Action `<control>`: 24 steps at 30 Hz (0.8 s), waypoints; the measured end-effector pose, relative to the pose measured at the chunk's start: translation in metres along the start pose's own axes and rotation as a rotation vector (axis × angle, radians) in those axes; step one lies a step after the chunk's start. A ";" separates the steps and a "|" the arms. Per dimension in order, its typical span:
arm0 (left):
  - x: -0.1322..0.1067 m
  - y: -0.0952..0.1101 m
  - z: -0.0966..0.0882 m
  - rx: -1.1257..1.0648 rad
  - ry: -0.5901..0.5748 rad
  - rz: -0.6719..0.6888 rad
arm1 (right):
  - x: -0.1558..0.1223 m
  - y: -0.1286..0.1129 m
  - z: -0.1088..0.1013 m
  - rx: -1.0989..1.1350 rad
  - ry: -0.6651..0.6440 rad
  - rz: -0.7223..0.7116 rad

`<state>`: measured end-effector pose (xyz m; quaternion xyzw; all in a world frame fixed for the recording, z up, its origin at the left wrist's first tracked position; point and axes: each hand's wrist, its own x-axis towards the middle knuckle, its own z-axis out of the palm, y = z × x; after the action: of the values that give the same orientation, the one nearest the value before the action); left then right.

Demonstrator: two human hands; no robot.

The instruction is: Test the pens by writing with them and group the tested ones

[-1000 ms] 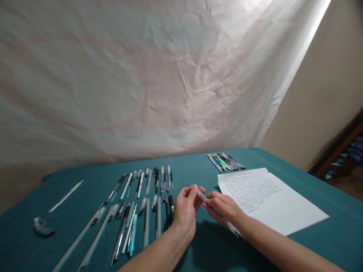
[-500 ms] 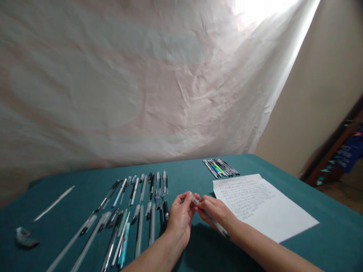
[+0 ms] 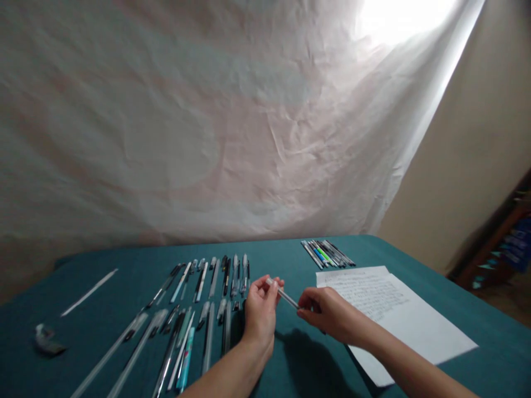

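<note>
My left hand pinches the far end of a clear pen between thumb and fingertips. My right hand grips the same pen's near part in a closed fist, so most of the barrel is hidden. Both hands hover just above the teal tablecloth, between the rows of pens on the left and the sheet of handwritten paper on the right.
A small bundle of coloured pens lies beyond the paper. A long white stick and a small crumpled wrapper lie at the far left. A creased white sheet hangs behind the table. Wooden furniture stands at the right edge.
The hands have drawn a little apart along the pen, and my right hand has closed further round its barrel. The pen's lower end, seen earlier under my right hand, is now hidden.
</note>
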<state>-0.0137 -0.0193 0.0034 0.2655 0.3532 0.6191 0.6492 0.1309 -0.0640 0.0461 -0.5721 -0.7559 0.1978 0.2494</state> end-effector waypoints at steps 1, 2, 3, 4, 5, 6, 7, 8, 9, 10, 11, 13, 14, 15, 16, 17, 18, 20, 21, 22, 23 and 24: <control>0.000 -0.001 -0.001 0.012 0.019 0.004 | 0.008 0.003 -0.002 -0.036 0.016 0.009; -0.001 -0.001 -0.001 0.029 0.031 0.003 | 0.018 0.008 -0.005 -0.081 0.033 0.031; -0.003 -0.002 -0.001 0.054 0.030 -0.004 | 0.029 0.013 -0.011 -0.138 0.061 0.063; -0.005 -0.004 -0.002 0.092 0.009 -0.019 | 0.040 0.019 -0.017 -0.211 0.089 0.124; -0.009 -0.006 -0.002 0.143 -0.028 -0.042 | 0.052 0.026 -0.024 -0.275 0.114 0.195; -0.012 -0.007 -0.003 0.206 -0.076 -0.063 | 0.062 0.032 -0.031 -0.298 0.132 0.220; -0.016 -0.009 -0.003 0.277 -0.122 -0.080 | 0.071 0.037 -0.036 -0.317 0.140 0.238; -0.020 -0.011 -0.004 0.344 -0.155 -0.092 | 0.078 0.043 -0.040 -0.333 0.149 0.254; -0.024 -0.013 -0.004 0.396 -0.185 -0.087 | 0.084 0.048 -0.041 -0.344 0.151 0.265; -0.027 -0.014 -0.005 0.436 -0.205 -0.075 | 0.089 0.053 -0.041 -0.357 0.150 0.280; -0.029 -0.014 -0.005 0.466 -0.218 -0.062 | 0.094 0.058 -0.040 -0.371 0.148 0.298; -0.032 -0.014 -0.005 0.508 -0.228 -0.042 | 0.101 0.069 -0.034 -0.399 0.134 0.343; -0.032 -0.013 -0.005 0.524 -0.228 -0.040 | 0.104 0.075 -0.031 -0.414 0.125 0.369; -0.033 -0.012 -0.005 0.539 -0.226 -0.040 | 0.108 0.081 -0.028 -0.429 0.115 0.397; -0.033 -0.012 -0.005 0.551 -0.226 -0.044 | 0.111 0.087 -0.025 -0.446 0.106 0.426; -0.033 -0.012 -0.005 0.559 -0.229 -0.048 | 0.113 0.093 -0.023 -0.463 0.098 0.451; -0.033 -0.012 -0.006 0.561 -0.235 -0.051 | 0.116 0.099 -0.022 -0.481 0.095 0.471; -0.032 -0.013 -0.006 0.563 -0.241 -0.055 | 0.118 0.107 -0.020 -0.516 0.107 0.491; -0.031 -0.014 -0.007 0.570 -0.243 -0.056 | 0.118 0.108 -0.020 -0.533 0.120 0.488; -0.031 -0.015 -0.007 0.585 -0.244 -0.054 | 0.118 0.109 -0.020 -0.548 0.136 0.480; -0.032 -0.015 -0.007 0.611 -0.243 -0.051 | 0.117 0.107 -0.021 -0.561 0.153 0.465; -0.033 -0.014 -0.007 0.644 -0.244 -0.044 | 0.116 0.104 -0.021 -0.571 0.169 0.445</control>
<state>-0.0097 -0.0537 -0.0073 0.5213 0.4558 0.4254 0.5828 0.1975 0.0760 0.0196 -0.7832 -0.6146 -0.0196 0.0922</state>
